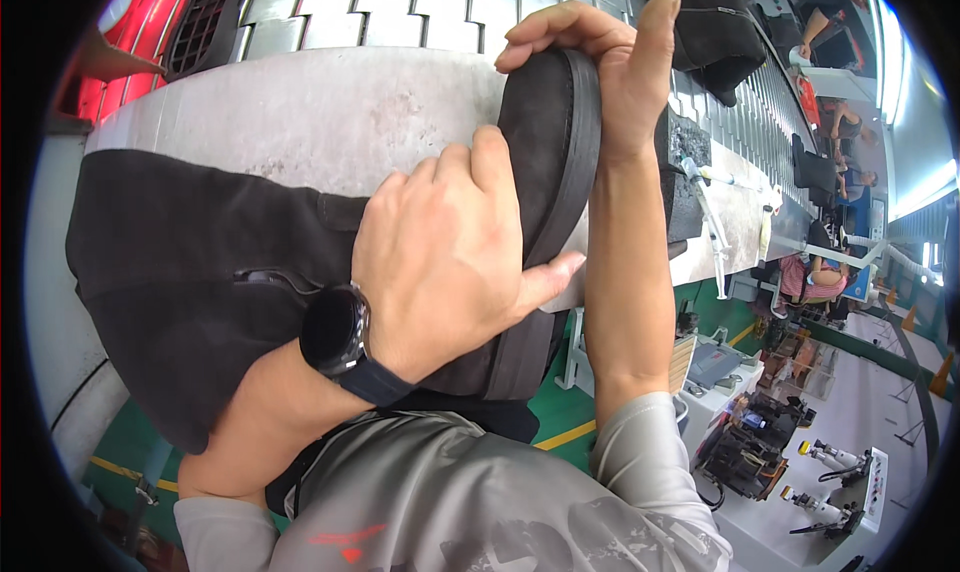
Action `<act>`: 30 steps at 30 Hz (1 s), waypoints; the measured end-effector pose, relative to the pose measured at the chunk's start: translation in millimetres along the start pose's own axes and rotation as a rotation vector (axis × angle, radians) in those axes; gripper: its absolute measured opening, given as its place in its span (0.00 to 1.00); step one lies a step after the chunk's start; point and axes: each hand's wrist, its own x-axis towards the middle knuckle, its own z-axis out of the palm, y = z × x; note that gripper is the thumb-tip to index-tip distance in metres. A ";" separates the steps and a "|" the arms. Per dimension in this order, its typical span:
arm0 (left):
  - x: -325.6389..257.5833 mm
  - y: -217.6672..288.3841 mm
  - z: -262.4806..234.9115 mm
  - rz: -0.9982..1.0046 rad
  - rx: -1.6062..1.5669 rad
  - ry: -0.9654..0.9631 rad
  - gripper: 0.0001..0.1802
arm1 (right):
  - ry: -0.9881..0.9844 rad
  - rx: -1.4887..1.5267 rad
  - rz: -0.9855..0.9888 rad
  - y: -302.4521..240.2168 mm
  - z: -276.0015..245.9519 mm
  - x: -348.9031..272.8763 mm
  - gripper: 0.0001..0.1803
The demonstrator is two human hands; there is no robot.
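I hold a tall black suede boot (pixel 190 262) lying on its side across my lap, its shaft to the left and its black sole (pixel 575 162) turned toward the right. My left hand (pixel 440 257), with a dark watch on the wrist, grips the foot part just below the toe, thumb along the sole edge. My right hand (pixel 610 47) wraps over the toe end, fingers curled on top and thumb against the sole.
A grey workbench (pixel 300 112) runs behind the boot, with a slatted metal conveyor (pixel 420 7) beyond it carrying another black boot (pixel 715 32). Other people sit at the far right. Machines stand on the green floor (pixel 560 412) at lower right.
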 end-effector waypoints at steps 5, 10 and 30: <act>1.7 0.7 -0.7 -0.012 0.005 -0.016 0.52 | 0.133 -0.018 0.197 3.8 2.1 -4.3 0.46; 5.5 -2.4 0.2 -0.029 -0.020 -0.037 0.51 | 0.224 -0.347 0.304 -18.8 27.8 8.7 0.26; -148.7 -39.7 5.3 0.332 0.225 0.141 0.49 | 0.275 -0.036 0.061 6.6 24.9 -13.9 0.29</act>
